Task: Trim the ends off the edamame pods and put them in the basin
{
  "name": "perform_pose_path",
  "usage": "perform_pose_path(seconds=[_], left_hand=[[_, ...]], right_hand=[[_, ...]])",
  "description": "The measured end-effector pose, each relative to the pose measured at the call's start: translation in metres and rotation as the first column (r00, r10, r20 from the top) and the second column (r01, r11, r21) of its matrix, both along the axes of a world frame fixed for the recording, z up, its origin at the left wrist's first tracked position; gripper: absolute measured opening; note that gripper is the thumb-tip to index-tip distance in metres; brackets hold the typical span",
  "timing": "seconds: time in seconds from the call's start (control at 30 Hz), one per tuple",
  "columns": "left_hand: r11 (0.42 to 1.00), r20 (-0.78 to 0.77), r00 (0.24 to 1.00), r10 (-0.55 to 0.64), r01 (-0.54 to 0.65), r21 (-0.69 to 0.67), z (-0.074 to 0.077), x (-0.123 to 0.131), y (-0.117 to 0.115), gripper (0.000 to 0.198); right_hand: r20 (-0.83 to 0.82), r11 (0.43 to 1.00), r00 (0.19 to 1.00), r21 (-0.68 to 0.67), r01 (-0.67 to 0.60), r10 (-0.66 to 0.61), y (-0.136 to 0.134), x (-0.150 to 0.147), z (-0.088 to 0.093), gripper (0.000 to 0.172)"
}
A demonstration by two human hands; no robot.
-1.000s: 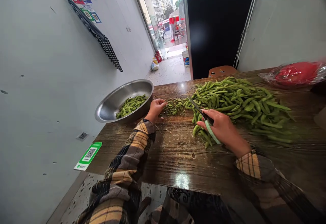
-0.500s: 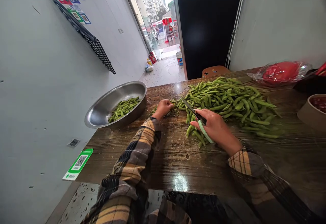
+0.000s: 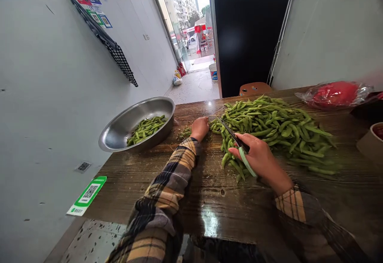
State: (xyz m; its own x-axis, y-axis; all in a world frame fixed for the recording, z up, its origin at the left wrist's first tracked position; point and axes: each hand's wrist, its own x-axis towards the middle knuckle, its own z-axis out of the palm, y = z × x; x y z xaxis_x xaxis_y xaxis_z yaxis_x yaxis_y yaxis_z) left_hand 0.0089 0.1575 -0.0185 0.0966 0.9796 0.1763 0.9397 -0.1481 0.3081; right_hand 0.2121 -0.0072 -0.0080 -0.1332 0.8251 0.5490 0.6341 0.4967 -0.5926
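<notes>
My right hand [image 3: 257, 154] is wrapped round a pair of scissors [image 3: 229, 129] with dark blades and a pale green handle. The blades point up and left, over the near left side of a heap of green soybean pods [image 3: 269, 117]. My left hand [image 3: 200, 128] is closed beside the heap's left edge; its fingertips face away, and I cannot make out what is in them. Small trimmed scraps [image 3: 186, 132] lie on the table to its left. More pods [image 3: 148, 128] lie in a wide steel basin [image 3: 115, 135] farther left.
The brown wooden table [image 3: 155, 179] carries a green QR-code card [image 3: 89, 195] at its left edge. A red item in clear plastic [image 3: 335, 94] lies at the far right, with a bowl [image 3: 371, 143] nearer. An orange-brown stool [image 3: 254, 88] stands behind the table.
My left hand has moved right, closer to the heap of pods. The scissors remain in my right hand, blades still pointing up and left. The view has shifted slightly.
</notes>
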Motion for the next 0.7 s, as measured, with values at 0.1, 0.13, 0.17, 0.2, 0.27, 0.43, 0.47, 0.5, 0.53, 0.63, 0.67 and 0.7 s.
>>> perform_pose_path(seconds=[0.1, 0.13, 0.17, 0.2, 0.27, 0.43, 0.47, 0.5, 0.53, 0.63, 0.67, 0.7], left_hand=[[1.0, -0.106, 0.994, -0.014, 0.012, -0.019, -0.009, 0.019, 0.0, 0.033], [0.999, -0.134, 0.991, -0.027, 0.024, -0.025, -0.011, 0.022, -0.001, 0.034], [0.999, -0.159, 0.986, -0.044, 0.04, -0.03, -0.012, 0.023, -0.002, 0.035], [0.998, -0.183, 0.981, -0.064, 0.058, -0.036, -0.012, 0.021, -0.003, 0.036], [0.994, -0.225, 0.969, -0.106, 0.098, -0.049, -0.01, 0.012, -0.009, 0.038], [0.986, -0.323, 0.932, -0.162, 0.141, -0.088, 0.004, -0.036, -0.029, 0.033], [0.987, -0.343, 0.927, -0.156, 0.132, -0.091, 0.008, -0.045, -0.033, 0.032], [0.989, -0.36, 0.922, -0.143, 0.118, -0.09, 0.012, -0.054, -0.035, 0.031], [0.991, -0.374, 0.919, -0.125, 0.101, -0.084, 0.016, -0.06, -0.037, 0.031], [0.997, -0.38, 0.922, -0.076, 0.059, -0.057, 0.024, -0.059, -0.037, 0.034], [0.997, -0.37, 0.926, -0.071, 0.055, -0.052, 0.025, -0.052, -0.035, 0.035], [0.997, -0.354, 0.932, -0.071, 0.056, -0.053, 0.024, -0.043, -0.033, 0.035]], right_hand=[[0.001, 1.0, 1.0, 0.013, 0.016, -0.016, 0.002, 0.002, -0.003, 0.041], [0.004, 1.0, 1.0, 0.017, 0.02, -0.02, 0.003, 0.002, -0.004, 0.042], [0.007, 0.999, 1.0, 0.022, 0.023, -0.023, 0.003, 0.002, -0.005, 0.042], [0.01, 0.999, 1.0, 0.028, 0.024, -0.024, 0.003, 0.002, -0.005, 0.042], [0.014, 0.999, 1.0, 0.028, 0.019, -0.019, 0.003, 0.002, -0.005, 0.042], [0.004, 1.0, 1.0, 0.01, 0.0, 0.0, 0.002, 0.001, -0.003, 0.043], [0.002, 1.0, 1.0, 0.012, 0.001, -0.001, 0.002, 0.001, -0.003, 0.043], [-0.001, 1.0, 1.0, 0.015, 0.005, -0.005, 0.002, 0.001, -0.003, 0.044], [-0.005, 1.0, 1.0, 0.018, 0.011, -0.011, 0.002, 0.002, -0.003, 0.044], [-0.02, 0.999, 1.0, 0.028, 0.025, -0.024, 0.002, 0.003, -0.002, 0.043], [-0.024, 0.999, 0.999, 0.028, 0.026, -0.025, 0.002, 0.003, -0.002, 0.043], [-0.027, 0.999, 0.999, 0.027, 0.025, -0.025, 0.002, 0.004, -0.001, 0.042]])
